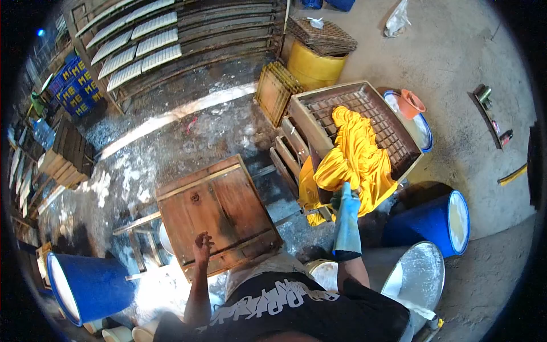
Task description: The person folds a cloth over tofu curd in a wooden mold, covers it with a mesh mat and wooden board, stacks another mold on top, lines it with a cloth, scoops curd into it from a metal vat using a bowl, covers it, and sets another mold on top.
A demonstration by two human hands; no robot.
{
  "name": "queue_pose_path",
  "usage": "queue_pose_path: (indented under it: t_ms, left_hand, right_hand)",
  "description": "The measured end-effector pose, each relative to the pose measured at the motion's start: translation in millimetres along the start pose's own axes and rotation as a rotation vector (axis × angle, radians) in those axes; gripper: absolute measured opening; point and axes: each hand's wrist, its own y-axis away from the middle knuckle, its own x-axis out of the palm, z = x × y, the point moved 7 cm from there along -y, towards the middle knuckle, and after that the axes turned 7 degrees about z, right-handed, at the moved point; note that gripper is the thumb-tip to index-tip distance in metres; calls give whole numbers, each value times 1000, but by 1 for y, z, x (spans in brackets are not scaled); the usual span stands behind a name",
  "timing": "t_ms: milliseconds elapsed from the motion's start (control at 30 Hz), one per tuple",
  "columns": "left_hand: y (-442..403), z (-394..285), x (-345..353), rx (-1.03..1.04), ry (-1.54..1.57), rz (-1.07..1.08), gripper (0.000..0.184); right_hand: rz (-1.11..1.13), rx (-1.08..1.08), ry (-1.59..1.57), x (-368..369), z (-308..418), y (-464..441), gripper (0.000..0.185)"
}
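My left hand [203, 247] is bare, its fingers apart and slightly curled, above the near part of a brown wooden board [219, 208]. Nothing is in it. A blue-green rubber glove covers my right hand [345, 199]. Its fingers are bent against the near side of a bunched yellow cloth [359, 154] and seem closed on a fold, though the fingertips are partly hidden. The cloth lies heaped over a wooden frame with a grid bottom [393, 128] and hangs down over its near edge.
Blue drums stand left [94, 288] and right [430, 222], with a large metal container [416, 276] close on my right. Wooden trays lean beside a yellow drum [316, 64]. A rack [188, 28] carries white ridged slabs [156, 40]. An orange pot [410, 104] rests behind the frame.
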Motion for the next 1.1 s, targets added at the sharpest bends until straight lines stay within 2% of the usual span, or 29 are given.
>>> queue_pose_path:
  t_ms: [33,67,100,233,300,367,400,467,500,567,667,700,767,833,867,933,1033,1100]
  left_hand:
    - [-1,-5,12,-1,-2,16,38]
    - [1,-12,23,9,15,23,37]
    - [3,-24,31,23,11,18,37]
    - [11,-34,51,-82,26,-20,37]
    - [14,-33,54,-91,49,-20,42]
    - [17,-34,52,-57,66,-31,41]
    - [17,-30,48,-80,91,-64,39]
    - [22,-24,41,-110,114,-96,38]
    - [24,-26,38,-104,126,-110,38]
    - [20,-32,36,-88,137,-106,39]
    - [11,-23,31,-116,134,-104,42]
    - [7,-26,31,-110,139,-101,42]
    - [8,-29,29,-123,84,-99,42]
    - [10,-23,30,-106,114,-62,42]
    - [9,-23,33,-71,143,-19,42]
    - [6,-18,37,-110,140,26,42]
    - [-1,-16,45,-151,115,109,43]
    - [-4,-15,49,-155,92,150,43]
  right_hand:
    - [60,29,24,9,2,-6,29]
    - [71,-58,135,9,-24,-43,33]
    - [104,23,-3,23,-20,-35,32]
    - [165,96,-24,46,-2,-41,24]
    - [262,9,12,61,20,-31,22]
    - [360,-38,-84,66,53,-26,22]
    - [369,-273,-33,59,99,-15,20]
    - [296,-497,64,25,167,-18,28]
    - [233,-549,-240,11,191,-16,27]
    - [140,-600,-96,-18,210,-29,23]
    - [35,-674,480,-54,177,-50,26]
    - [-26,-692,551,-65,173,-32,28]
    - [-383,-800,531,-101,157,-5,37]
    - [-535,-992,622,-121,138,24,52]
    - [-389,-862,453,-129,104,10,68]
    - [-17,-689,184,-118,37,1,82]
    - [41,-651,153,-133,-76,-42,72]
    - [-108,-24,184,-127,-73,-5,29]
